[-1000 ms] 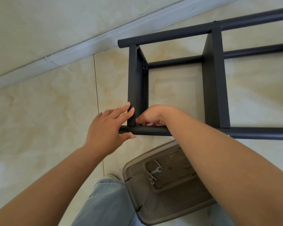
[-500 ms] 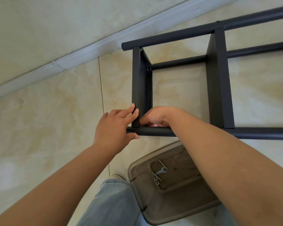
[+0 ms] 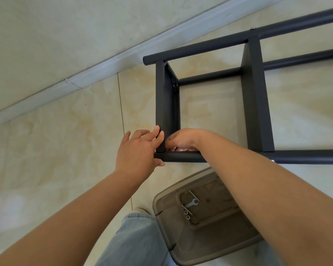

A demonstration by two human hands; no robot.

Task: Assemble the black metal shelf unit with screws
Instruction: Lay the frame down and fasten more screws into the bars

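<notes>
The black metal shelf unit [image 3: 256,96] lies on its side on the tiled floor [image 3: 65,141], its long tubes running left to right. My left hand [image 3: 137,152], fingers straight, braces the end panel. Whether my right hand's [image 3: 183,140] curled fingers grip anything, I cannot tell.

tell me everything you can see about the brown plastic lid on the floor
The brown plastic lid lies flat on the tiled floor, below the black shelf frame, beside a jeans-clad knee. It is translucent, with rounded corners. A recessed panel holds a small wrench, screws and washers. The right forearm hides its right side.
</notes>
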